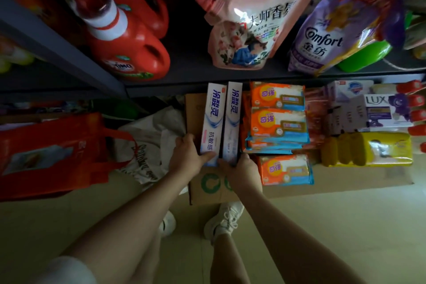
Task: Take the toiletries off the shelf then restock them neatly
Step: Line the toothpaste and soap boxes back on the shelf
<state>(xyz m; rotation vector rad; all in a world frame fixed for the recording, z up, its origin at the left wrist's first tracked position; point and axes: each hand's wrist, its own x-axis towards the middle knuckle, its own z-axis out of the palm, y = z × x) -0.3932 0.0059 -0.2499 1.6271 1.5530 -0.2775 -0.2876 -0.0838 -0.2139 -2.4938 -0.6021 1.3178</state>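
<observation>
The left hand (187, 153) grips one toothpaste box (211, 122), the right hand (242, 172) its twin (232, 122) (boxes side by side), soap packs (277, 117) just right of them.

Two white-and-blue toothpaste boxes (217, 122) are showing blue lettering beside orange-and-blue soap packs (277, 113). A red detergent jug (129, 50) is wearing a white-striped neck, a pink flowered pouch (244, 30) and a purple pouch (332, 34) are gleaming, and a yellow pack (368, 148) is glowing.
</observation>
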